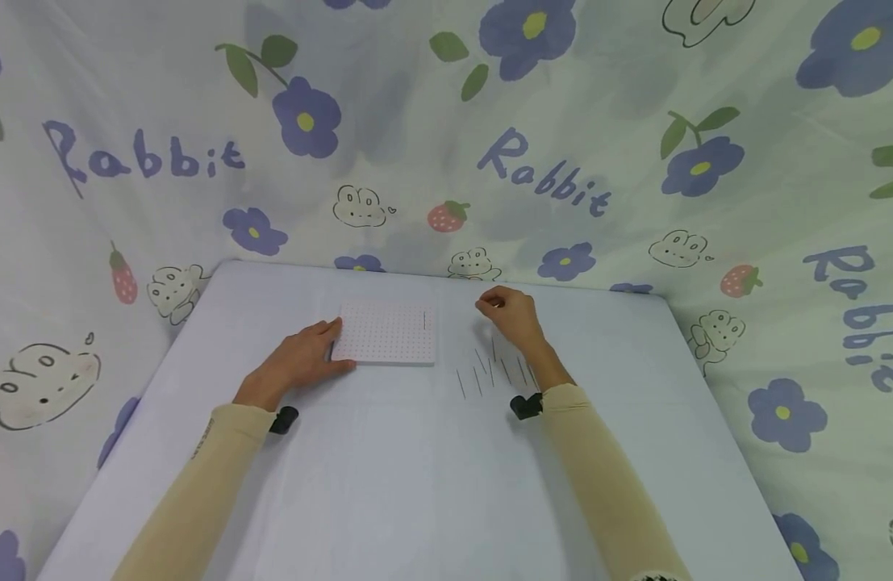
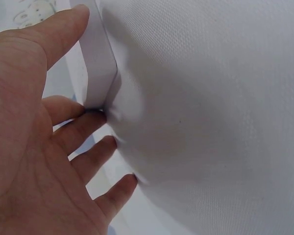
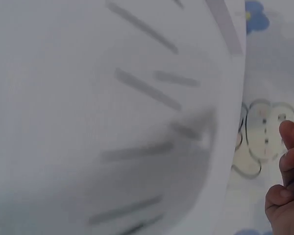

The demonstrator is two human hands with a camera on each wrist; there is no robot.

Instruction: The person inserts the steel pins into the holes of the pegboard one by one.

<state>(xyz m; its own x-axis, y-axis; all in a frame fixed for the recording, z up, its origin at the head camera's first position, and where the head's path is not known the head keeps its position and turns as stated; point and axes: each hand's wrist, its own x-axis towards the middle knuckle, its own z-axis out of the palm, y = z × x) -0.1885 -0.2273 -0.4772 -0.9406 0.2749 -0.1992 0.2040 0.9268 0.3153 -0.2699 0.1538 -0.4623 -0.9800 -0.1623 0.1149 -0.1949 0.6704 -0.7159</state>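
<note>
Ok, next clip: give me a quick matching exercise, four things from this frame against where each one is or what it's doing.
Things:
1. left hand
2. right hand
3. pegboard
4. thin pins

Places or states:
A. lying loose on the table beside the right wrist
B. flat on the table, one pin standing in it
C. fingers resting against the pegboard's left edge
D. raised, fingertips pinched together

Pairs: 1-C, 2-D, 3-B, 4-A

pegboard and pins on my table
white dotted pegboard lies flat, one pin stuck upright; thin loose pins scattered just right
</note>
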